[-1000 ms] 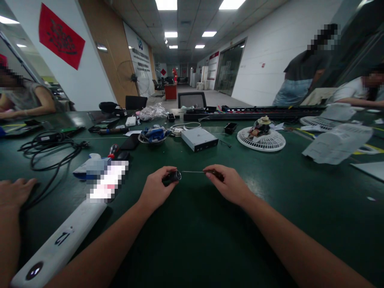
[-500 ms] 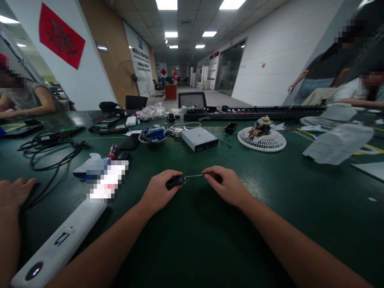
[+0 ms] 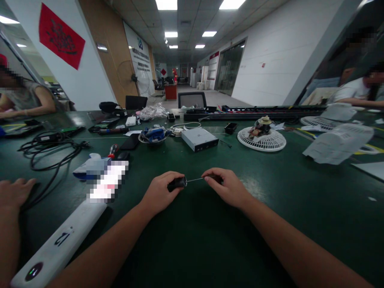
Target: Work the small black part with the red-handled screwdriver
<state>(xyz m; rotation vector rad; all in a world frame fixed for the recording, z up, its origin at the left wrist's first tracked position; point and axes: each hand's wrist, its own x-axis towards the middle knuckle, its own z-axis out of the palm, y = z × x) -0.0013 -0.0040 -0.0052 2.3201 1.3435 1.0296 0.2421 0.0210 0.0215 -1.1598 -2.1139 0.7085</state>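
Note:
My left hand point(image 3: 160, 193) is closed around a short black cylinder point(image 3: 177, 183) with a metal-rimmed end pointing right. My right hand point(image 3: 225, 187) pinches a thin metal rod point(image 3: 195, 179), likely a small screwdriver with a dark handle hidden in the fingers. The rod's tip sits at the open end of the cylinder. Both hands hover just above the dark green table point(image 3: 195, 240), close together at its middle.
A white bar marked "17" point(image 3: 58, 248) lies at the near left, beside another person's hand point(image 3: 13, 192). A silver drive box point(image 3: 199, 139), a white fan grille point(image 3: 261, 139), a metal bowl point(image 3: 153, 138), black cables point(image 3: 51, 144) and a grey housing point(image 3: 337, 146) lie farther back. People sit at both sides.
My hands have drawn closer together and slightly lower, so less of the rod shows between them. The standing person at the far right has walked off to the right.

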